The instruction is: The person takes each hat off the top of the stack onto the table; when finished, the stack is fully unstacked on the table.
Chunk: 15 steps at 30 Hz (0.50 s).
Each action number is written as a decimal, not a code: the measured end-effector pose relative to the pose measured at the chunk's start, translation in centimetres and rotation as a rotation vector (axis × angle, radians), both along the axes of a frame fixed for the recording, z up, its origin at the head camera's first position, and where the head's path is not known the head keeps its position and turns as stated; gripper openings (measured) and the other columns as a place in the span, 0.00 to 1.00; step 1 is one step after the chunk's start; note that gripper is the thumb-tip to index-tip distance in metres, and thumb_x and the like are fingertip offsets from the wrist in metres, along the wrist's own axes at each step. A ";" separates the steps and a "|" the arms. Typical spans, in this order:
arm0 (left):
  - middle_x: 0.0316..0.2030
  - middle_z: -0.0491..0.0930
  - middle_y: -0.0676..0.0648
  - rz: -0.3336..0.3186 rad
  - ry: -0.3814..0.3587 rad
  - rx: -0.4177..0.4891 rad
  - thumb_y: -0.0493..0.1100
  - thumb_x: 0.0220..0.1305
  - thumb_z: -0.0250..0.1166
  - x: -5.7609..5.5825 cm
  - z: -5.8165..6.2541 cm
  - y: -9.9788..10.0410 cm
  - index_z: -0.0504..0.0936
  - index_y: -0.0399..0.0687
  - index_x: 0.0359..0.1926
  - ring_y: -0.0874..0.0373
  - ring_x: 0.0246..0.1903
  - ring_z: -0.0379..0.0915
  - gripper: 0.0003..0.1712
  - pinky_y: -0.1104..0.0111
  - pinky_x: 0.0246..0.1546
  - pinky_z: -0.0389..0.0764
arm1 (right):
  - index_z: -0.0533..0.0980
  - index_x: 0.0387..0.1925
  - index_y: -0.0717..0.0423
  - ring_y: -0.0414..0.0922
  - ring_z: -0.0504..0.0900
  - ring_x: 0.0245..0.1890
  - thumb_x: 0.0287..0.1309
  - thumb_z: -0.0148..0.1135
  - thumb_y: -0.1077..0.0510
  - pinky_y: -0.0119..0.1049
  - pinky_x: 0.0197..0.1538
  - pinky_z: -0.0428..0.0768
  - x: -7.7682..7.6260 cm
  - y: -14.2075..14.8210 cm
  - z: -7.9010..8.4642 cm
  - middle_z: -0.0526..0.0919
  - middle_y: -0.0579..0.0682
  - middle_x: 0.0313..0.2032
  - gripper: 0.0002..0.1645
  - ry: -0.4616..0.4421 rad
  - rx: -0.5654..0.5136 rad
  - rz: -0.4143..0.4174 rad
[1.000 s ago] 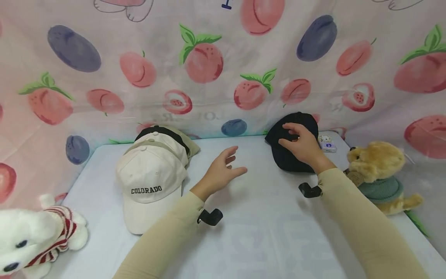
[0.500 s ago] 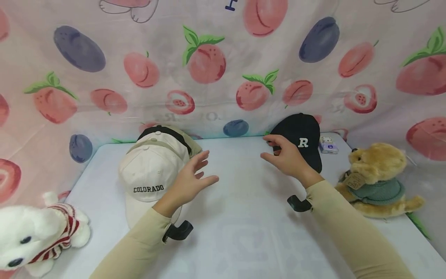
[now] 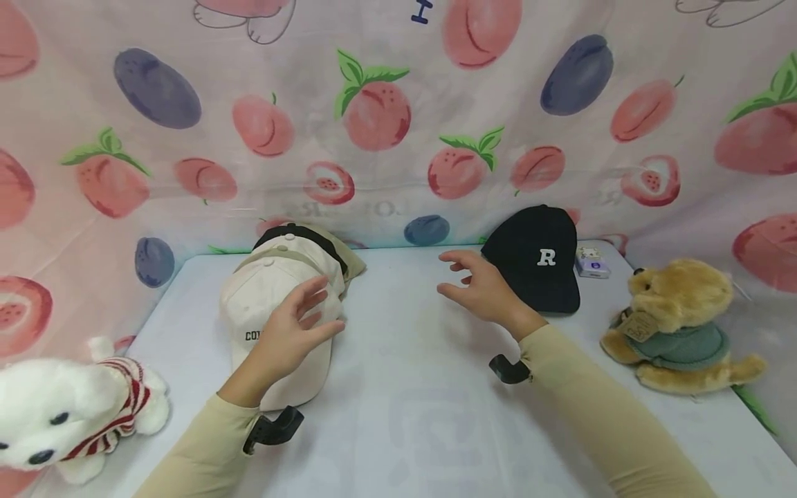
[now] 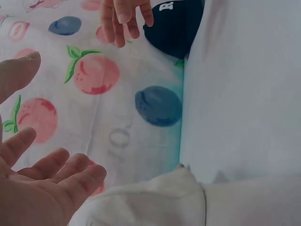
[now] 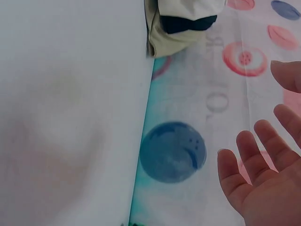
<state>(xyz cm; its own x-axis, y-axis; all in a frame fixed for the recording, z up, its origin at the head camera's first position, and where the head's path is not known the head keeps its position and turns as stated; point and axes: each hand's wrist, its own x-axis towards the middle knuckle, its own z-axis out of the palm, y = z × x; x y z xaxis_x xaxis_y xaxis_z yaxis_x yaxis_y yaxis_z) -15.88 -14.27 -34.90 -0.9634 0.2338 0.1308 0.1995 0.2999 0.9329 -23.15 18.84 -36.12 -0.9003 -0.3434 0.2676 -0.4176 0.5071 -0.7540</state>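
Observation:
A row of nested caps stands on the left of the table, with a cream cap (image 3: 249, 301) in front, its lettering partly hidden by my left hand (image 3: 285, 339). Behind it show a black cap and an olive cap (image 3: 350, 259). My left hand hovers before the cream cap, fingers spread and holding nothing; the left wrist view shows the palm (image 4: 37, 197). On the right a black cap (image 3: 535, 256) with a white R leans near the back curtain. Just left of it, my right hand (image 3: 486, 287) is held in the air with nothing in it, its fingers loosely bent.
A white plush dog (image 3: 62, 415) in a striped scarf lies at the left edge. A tan plush animal (image 3: 681, 325) in a green top sits at the right edge. Behind the black cap is a small purple-white box (image 3: 591, 263). A fruit-print curtain (image 3: 386, 180) borders the white table (image 3: 423, 387).
Both hands have moved left. The right hand has come away from in front of the black cap, uncovering its R. The left hand has moved in front of the cream cap.

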 end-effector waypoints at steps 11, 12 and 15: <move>0.67 0.67 0.39 0.107 0.079 -0.054 0.34 0.62 0.71 1.7 0.9 -3.2 0.65 0.35 0.69 0.47 0.66 0.66 0.37 0.60 0.62 0.70 | 0.73 0.64 0.61 0.57 0.73 0.59 0.60 0.70 0.60 0.56 0.57 0.76 0.1 -3.5 -0.3 0.72 0.55 0.64 0.31 0.000 -0.038 0.071; 0.67 0.68 0.39 0.120 0.085 -0.057 0.34 0.62 0.71 1.8 1.0 -3.5 0.66 0.35 0.69 0.48 0.66 0.66 0.36 0.63 0.62 0.70 | 0.73 0.64 0.61 0.57 0.73 0.59 0.60 0.70 0.60 0.56 0.57 0.76 0.1 -3.9 -0.3 0.73 0.55 0.64 0.31 -0.005 -0.040 0.078; 0.66 0.69 0.40 0.149 0.097 -0.060 0.35 0.62 0.71 2.2 1.2 -4.4 0.67 0.35 0.68 0.50 0.64 0.68 0.36 0.71 0.60 0.71 | 0.72 0.64 0.60 0.56 0.73 0.59 0.60 0.69 0.59 0.54 0.57 0.76 0.2 -4.7 -0.6 0.73 0.54 0.64 0.32 -0.013 -0.027 0.093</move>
